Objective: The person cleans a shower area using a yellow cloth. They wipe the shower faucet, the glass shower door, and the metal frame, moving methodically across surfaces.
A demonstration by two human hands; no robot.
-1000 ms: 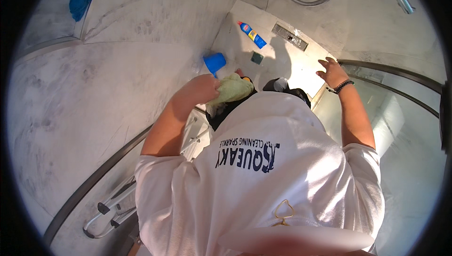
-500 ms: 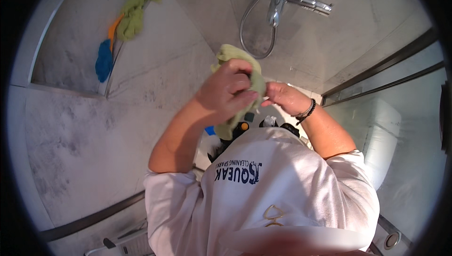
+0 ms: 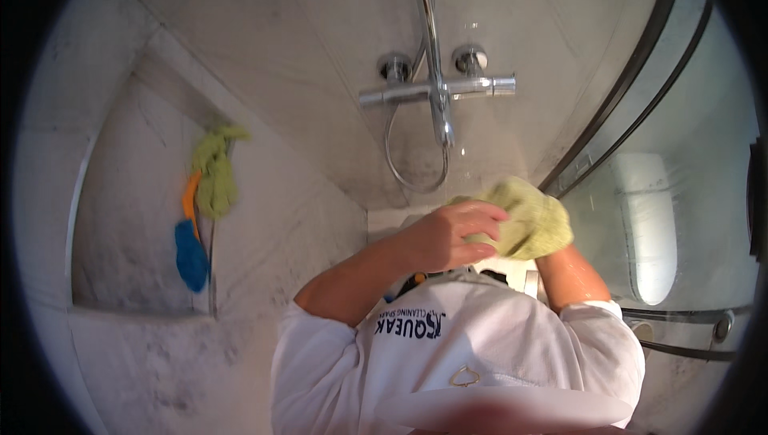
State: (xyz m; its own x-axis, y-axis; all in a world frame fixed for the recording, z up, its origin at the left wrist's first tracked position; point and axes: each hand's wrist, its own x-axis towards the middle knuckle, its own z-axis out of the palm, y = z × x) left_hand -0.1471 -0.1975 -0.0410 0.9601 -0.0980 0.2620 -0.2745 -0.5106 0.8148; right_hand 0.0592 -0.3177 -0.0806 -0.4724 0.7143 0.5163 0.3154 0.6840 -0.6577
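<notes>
My left hand (image 3: 458,235) is curled, fingers bent with thumb beneath, holding one end of the pale green cloth (image 3: 532,217), which spreads out just to the right of that hand. Half a second ago the cloth hung through my left grip and my right hand showed beside it, fingertips at its edge; now it has swung over to the right and covers my right hand, so I cannot tell how that one is set. Only my right forearm (image 3: 572,275) shows, below the cloth. A second ago my left hand had the cloth down low and the right was bare and spread. Just beyond my left hand hangs the looped shower hose (image 3: 412,187), and past it the chrome mixer (image 3: 416,93) juts from the wall. Well to the left of that hand, a second green cloth (image 3: 214,179) droops in the wall niche (image 3: 128,195), touching the orange handle (image 3: 190,197) of a blue duster (image 3: 191,257). Right of both hands, the dark-framed glass panel (image 3: 704,195) closes off that side.
</notes>
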